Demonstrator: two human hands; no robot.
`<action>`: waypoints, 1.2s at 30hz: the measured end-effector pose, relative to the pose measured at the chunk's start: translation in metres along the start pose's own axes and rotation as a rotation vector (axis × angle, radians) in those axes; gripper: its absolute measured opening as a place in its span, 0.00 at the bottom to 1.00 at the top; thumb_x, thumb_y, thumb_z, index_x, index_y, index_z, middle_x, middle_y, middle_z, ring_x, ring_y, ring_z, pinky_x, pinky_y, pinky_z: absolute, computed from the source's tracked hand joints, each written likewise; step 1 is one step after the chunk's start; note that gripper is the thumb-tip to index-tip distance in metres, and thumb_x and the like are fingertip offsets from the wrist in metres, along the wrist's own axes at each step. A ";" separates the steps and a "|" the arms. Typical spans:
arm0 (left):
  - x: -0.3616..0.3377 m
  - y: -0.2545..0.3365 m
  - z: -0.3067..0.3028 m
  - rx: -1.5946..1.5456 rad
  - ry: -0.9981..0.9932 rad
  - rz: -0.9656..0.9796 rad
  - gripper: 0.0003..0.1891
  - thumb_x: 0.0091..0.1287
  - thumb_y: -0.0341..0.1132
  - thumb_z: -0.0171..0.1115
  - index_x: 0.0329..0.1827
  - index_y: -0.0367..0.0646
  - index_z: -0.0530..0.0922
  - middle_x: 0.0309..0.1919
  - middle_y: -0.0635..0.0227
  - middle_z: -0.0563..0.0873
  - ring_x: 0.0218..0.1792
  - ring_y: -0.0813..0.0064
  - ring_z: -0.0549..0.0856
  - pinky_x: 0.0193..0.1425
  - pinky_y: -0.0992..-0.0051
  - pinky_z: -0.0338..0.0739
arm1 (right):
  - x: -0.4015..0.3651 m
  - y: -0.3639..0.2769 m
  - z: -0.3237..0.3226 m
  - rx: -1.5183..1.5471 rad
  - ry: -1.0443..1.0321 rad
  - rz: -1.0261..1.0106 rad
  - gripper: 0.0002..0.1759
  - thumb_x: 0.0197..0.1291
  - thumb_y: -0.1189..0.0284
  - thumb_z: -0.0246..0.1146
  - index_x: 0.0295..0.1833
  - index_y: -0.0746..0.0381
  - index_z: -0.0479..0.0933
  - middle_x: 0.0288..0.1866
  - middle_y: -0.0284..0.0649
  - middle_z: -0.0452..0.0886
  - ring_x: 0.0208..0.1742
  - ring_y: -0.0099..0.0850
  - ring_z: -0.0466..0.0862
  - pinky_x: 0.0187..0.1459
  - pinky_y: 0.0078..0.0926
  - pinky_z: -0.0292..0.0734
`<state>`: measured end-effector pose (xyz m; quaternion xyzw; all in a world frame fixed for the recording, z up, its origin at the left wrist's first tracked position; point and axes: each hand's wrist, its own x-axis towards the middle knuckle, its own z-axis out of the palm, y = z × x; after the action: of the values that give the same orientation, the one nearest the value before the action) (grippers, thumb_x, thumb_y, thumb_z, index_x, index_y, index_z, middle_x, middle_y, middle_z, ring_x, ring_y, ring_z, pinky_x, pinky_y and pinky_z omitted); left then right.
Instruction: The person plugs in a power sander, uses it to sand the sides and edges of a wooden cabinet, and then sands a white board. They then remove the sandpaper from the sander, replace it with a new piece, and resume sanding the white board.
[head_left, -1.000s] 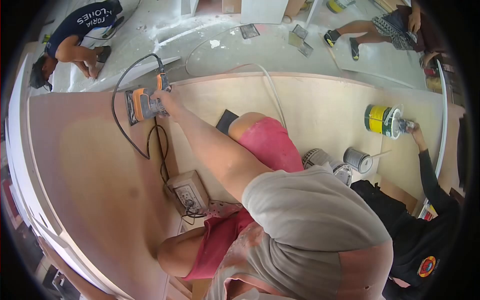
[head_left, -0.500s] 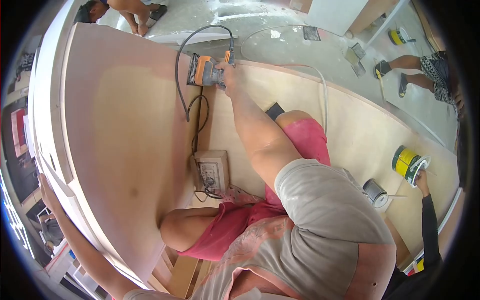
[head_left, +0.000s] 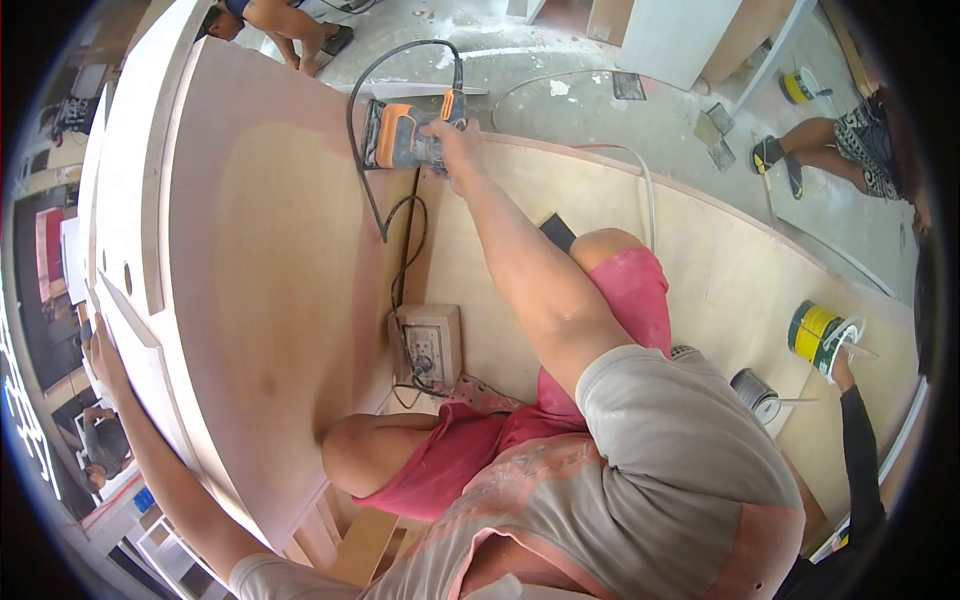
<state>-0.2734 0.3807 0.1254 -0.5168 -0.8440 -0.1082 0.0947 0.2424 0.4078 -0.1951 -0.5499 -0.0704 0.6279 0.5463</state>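
Observation:
My right hand is wrapped around the body of an orange and black power sander. The sander's dark pad faces the upright wooden panel on the left, near that panel's far edge. A black cord loops off the sander and hangs down the corner. My left hand lies along the outer side of the same panel, its fingers stretched out and partly hard to see.
A socket box sits in the corner beside my bent legs. A dark block lies by my knee. At right are a can and a yellow-green bucket, held by another person's hand. Other people are beyond the panels.
The view has shifted slightly. The sander has moved a little left along the panel, still in my right hand. My left hand stays at the panel's outer side.

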 end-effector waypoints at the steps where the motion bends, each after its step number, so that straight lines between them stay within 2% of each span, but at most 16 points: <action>1: -0.003 0.003 -0.001 -0.004 0.008 -0.005 0.36 0.62 0.64 0.45 0.54 0.36 0.76 0.49 0.56 0.73 0.53 0.61 0.73 0.60 0.69 0.62 | -0.005 -0.004 0.002 -0.010 0.003 -0.020 0.28 0.40 0.68 0.65 0.47 0.61 0.60 0.34 0.44 0.74 0.28 0.33 0.78 0.17 0.30 0.73; 8: -0.001 -0.001 0.001 -0.025 0.014 -0.022 0.36 0.61 0.64 0.46 0.55 0.38 0.76 0.50 0.55 0.75 0.55 0.61 0.73 0.61 0.68 0.61 | -0.024 -0.019 0.017 -0.049 0.045 -0.150 0.27 0.40 0.67 0.66 0.45 0.64 0.62 0.31 0.42 0.75 0.21 0.30 0.76 0.13 0.27 0.70; 12: 0.001 -0.006 0.003 -0.067 0.017 -0.028 0.36 0.62 0.64 0.46 0.55 0.39 0.76 0.52 0.54 0.76 0.56 0.60 0.73 0.61 0.69 0.62 | -0.016 -0.010 0.019 -0.055 0.141 -0.135 0.25 0.41 0.67 0.65 0.43 0.65 0.64 0.29 0.43 0.75 0.18 0.31 0.76 0.11 0.27 0.68; 14: 0.009 -0.015 0.002 0.014 -0.008 -0.011 0.35 0.62 0.64 0.45 0.55 0.40 0.76 0.54 0.54 0.76 0.57 0.60 0.73 0.62 0.69 0.62 | -0.008 0.001 0.012 0.036 0.131 0.031 0.21 0.42 0.66 0.65 0.39 0.65 0.66 0.27 0.43 0.75 0.17 0.32 0.76 0.10 0.28 0.67; 15: 0.004 -0.007 0.000 0.017 -0.002 -0.012 0.35 0.62 0.64 0.45 0.55 0.40 0.76 0.54 0.54 0.76 0.57 0.60 0.73 0.62 0.69 0.62 | -0.003 0.008 0.008 0.039 0.125 0.031 0.21 0.42 0.66 0.65 0.39 0.65 0.66 0.27 0.43 0.75 0.17 0.32 0.76 0.10 0.28 0.67; 17: -0.006 0.006 -0.001 -0.046 0.018 -0.055 0.38 0.60 0.65 0.48 0.56 0.36 0.74 0.56 0.53 0.76 0.59 0.60 0.73 0.64 0.69 0.61 | 0.002 0.014 0.003 0.009 0.096 0.199 0.37 0.39 0.63 0.65 0.53 0.71 0.62 0.42 0.52 0.75 0.33 0.38 0.80 0.18 0.31 0.75; 21: -0.010 0.009 0.000 -0.011 0.033 -0.044 0.39 0.59 0.66 0.47 0.56 0.36 0.74 0.56 0.53 0.76 0.59 0.60 0.72 0.64 0.69 0.60 | -0.010 0.004 0.006 0.006 0.058 0.200 0.37 0.39 0.62 0.65 0.53 0.71 0.62 0.44 0.52 0.74 0.35 0.39 0.80 0.18 0.31 0.75; 23: -0.008 0.009 -0.001 -0.021 0.011 -0.054 0.39 0.60 0.66 0.47 0.56 0.36 0.74 0.56 0.53 0.76 0.59 0.59 0.72 0.64 0.69 0.60 | -0.021 -0.010 0.017 -0.017 0.136 0.072 0.25 0.42 0.65 0.65 0.44 0.66 0.65 0.30 0.44 0.75 0.21 0.32 0.76 0.13 0.27 0.69; 26: -0.003 0.000 0.002 -0.031 0.007 -0.044 0.37 0.60 0.65 0.46 0.56 0.38 0.75 0.54 0.52 0.77 0.58 0.59 0.73 0.62 0.69 0.62 | -0.045 -0.033 0.025 -0.079 0.116 -0.051 0.29 0.41 0.64 0.65 0.46 0.68 0.62 0.34 0.46 0.75 0.25 0.32 0.78 0.16 0.28 0.71; 30: 0.006 -0.008 0.002 0.001 0.025 -0.013 0.36 0.61 0.64 0.45 0.55 0.39 0.76 0.52 0.51 0.77 0.55 0.59 0.74 0.61 0.68 0.63 | -0.036 -0.015 0.024 -0.158 0.126 -0.189 0.31 0.40 0.63 0.67 0.47 0.68 0.62 0.36 0.47 0.74 0.28 0.32 0.78 0.18 0.29 0.73; 32: 0.005 -0.009 0.004 0.028 0.040 0.001 0.36 0.61 0.65 0.45 0.55 0.39 0.76 0.52 0.51 0.77 0.55 0.58 0.74 0.61 0.67 0.63 | -0.037 -0.008 0.016 -0.111 0.117 -0.026 0.32 0.39 0.63 0.66 0.48 0.68 0.63 0.37 0.46 0.75 0.28 0.33 0.78 0.19 0.31 0.74; 33: 0.005 -0.010 0.005 0.053 0.055 -0.002 0.37 0.61 0.65 0.45 0.55 0.39 0.76 0.52 0.51 0.77 0.55 0.58 0.74 0.61 0.66 0.63 | -0.037 -0.006 0.013 -0.104 0.123 -0.020 0.32 0.39 0.63 0.66 0.48 0.68 0.63 0.37 0.46 0.75 0.28 0.33 0.78 0.19 0.31 0.74; 35: 0.005 -0.010 0.003 0.026 0.015 -0.006 0.37 0.61 0.65 0.45 0.55 0.39 0.76 0.54 0.51 0.77 0.56 0.58 0.73 0.62 0.66 0.62 | -0.035 0.001 0.007 -0.068 0.172 0.220 0.37 0.38 0.61 0.65 0.53 0.71 0.62 0.47 0.53 0.73 0.43 0.41 0.78 0.29 0.37 0.79; 36: 0.006 -0.007 0.003 0.004 -0.009 -0.024 0.37 0.61 0.65 0.45 0.56 0.39 0.75 0.55 0.52 0.76 0.58 0.59 0.73 0.63 0.67 0.61 | -0.031 0.009 0.004 -0.071 0.171 0.233 0.37 0.38 0.61 0.65 0.53 0.71 0.62 0.47 0.53 0.73 0.43 0.41 0.78 0.29 0.37 0.79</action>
<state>-0.2824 0.3836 0.1240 -0.5071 -0.8506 -0.1054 0.0905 0.2280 0.3827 -0.1808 -0.6247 0.0185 0.6352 0.4538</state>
